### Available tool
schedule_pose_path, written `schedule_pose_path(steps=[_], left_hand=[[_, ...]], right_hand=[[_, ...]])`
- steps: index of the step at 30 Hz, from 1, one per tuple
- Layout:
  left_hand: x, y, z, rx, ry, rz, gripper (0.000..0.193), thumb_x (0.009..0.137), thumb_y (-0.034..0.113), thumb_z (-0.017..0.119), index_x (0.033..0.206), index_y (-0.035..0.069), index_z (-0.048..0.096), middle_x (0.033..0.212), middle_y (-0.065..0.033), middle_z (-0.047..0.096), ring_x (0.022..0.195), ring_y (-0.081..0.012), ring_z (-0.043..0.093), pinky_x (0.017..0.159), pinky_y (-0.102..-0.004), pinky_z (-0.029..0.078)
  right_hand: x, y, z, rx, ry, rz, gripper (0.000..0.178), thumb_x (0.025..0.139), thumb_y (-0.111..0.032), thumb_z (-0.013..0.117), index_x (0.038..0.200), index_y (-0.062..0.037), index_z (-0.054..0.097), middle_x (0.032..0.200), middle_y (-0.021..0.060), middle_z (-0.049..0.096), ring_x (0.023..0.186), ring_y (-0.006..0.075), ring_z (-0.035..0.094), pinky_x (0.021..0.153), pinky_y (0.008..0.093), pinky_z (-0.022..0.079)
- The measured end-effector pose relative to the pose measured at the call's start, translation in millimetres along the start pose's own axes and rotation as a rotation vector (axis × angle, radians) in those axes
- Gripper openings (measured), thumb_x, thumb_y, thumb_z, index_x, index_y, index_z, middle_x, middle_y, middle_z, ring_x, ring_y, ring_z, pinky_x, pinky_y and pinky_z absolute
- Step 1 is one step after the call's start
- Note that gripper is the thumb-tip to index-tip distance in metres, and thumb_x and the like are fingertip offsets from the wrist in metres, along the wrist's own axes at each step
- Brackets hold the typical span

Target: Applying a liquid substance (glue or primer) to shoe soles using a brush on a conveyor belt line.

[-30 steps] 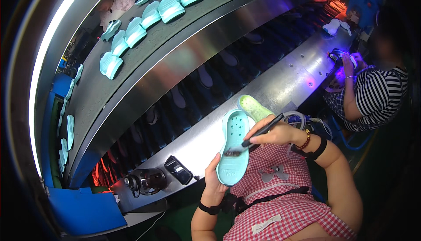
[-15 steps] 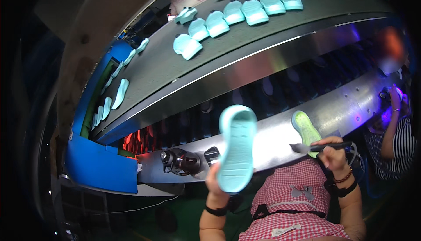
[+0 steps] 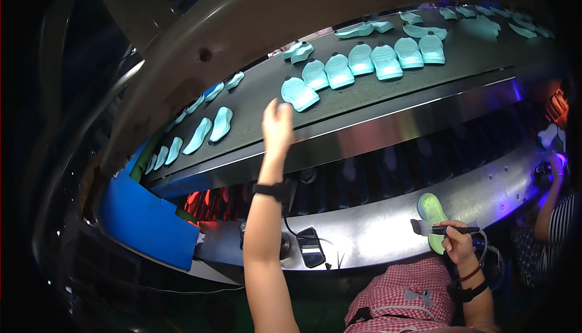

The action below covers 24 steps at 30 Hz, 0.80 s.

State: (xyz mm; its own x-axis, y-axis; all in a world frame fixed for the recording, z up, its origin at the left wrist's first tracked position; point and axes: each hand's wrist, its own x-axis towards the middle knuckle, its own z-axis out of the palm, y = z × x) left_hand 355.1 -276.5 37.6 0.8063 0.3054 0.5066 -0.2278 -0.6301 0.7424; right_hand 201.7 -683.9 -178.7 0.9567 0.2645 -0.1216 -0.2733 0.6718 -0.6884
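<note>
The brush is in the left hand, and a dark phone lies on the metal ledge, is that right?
Not quite: the head view shows the brush in the right hand. The dark phone does lie on the metal ledge.

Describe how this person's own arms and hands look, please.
The left hand and right hand wear no gloves, and no sleeves show. A black band circles the left forearm. The right forearm has a black strap too, plus a reddish-brown beaded bracelet nearer the hand.
</note>
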Motion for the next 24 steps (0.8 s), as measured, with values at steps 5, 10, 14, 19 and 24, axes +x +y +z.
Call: schedule_pose_path(steps=[5, 10, 14, 19, 24], left_hand=[[13, 6, 44, 0.675, -0.064, 0.032, 0.065, 0.077, 0.048, 0.051, 0.126, 0.006, 0.039, 0.123, -0.0281, 0.040, 0.114, -0.0394, 0.041, 0.094, -0.0435, 0.035], [5, -10, 29, 0.559, 0.211, 0.391, 0.032, 0.075, 0.023, 0.061, 0.092, -0.004, 0.058, 0.095, -0.0217, 0.057, 0.093, -0.0353, 0.052, 0.082, -0.0413, 0.041], [-45, -9, 18, -0.231, 0.654, 0.223, 0.024, 0.086, 0.018, 0.048, 0.094, -0.003, 0.056, 0.094, -0.0108, 0.056, 0.090, -0.0212, 0.053, 0.080, -0.0340, 0.042], [-129, -7, -47, -1.137, -0.239, -0.495, 0.041, 0.078, 0.007, 0.048, 0.113, -0.013, 0.039, 0.113, -0.0216, 0.051, 0.108, -0.0312, 0.048, 0.100, -0.0423, 0.033], [-229, -32, -29, -1.668, -0.519, -0.448, 0.052, 0.083, 0.018, 0.044, 0.128, -0.004, 0.028, 0.125, -0.0239, 0.040, 0.117, -0.0317, 0.040, 0.099, -0.0472, 0.032]], right_hand=[[-5, -7, -7, -0.018, 0.027, -0.012, 0.020, 0.080, -0.006, 0.053, 0.096, 0.0065, 0.056, 0.091, 0.0190, 0.062, 0.046, 0.0101, 0.048, 0.044, 0.0179, 0.040], [-2, -12, -25, -0.035, 0.126, -0.030, 0.021, 0.080, -0.005, 0.054, 0.099, 0.0052, 0.056, 0.093, 0.0155, 0.061, 0.062, 0.0119, 0.053, 0.056, 0.0213, 0.042], [13, -16, -41, 0.046, 0.180, -0.080, 0.022, 0.080, -0.005, 0.054, 0.101, 0.0016, 0.058, 0.091, 0.0097, 0.061, 0.072, 0.0126, 0.055, 0.064, 0.0233, 0.044], [45, -15, -50, 0.129, 0.036, -0.031, 0.027, 0.080, -0.004, 0.057, 0.106, 0.0026, 0.054, 0.090, 0.0084, 0.059, 0.078, 0.0140, 0.056, 0.074, 0.0261, 0.046], [61, -26, -48, 0.218, 0.129, -0.102, 0.025, 0.079, -0.002, 0.059, 0.103, 0.0006, 0.056, 0.090, 0.0074, 0.059, 0.078, 0.0138, 0.056, 0.073, 0.0239, 0.046]])
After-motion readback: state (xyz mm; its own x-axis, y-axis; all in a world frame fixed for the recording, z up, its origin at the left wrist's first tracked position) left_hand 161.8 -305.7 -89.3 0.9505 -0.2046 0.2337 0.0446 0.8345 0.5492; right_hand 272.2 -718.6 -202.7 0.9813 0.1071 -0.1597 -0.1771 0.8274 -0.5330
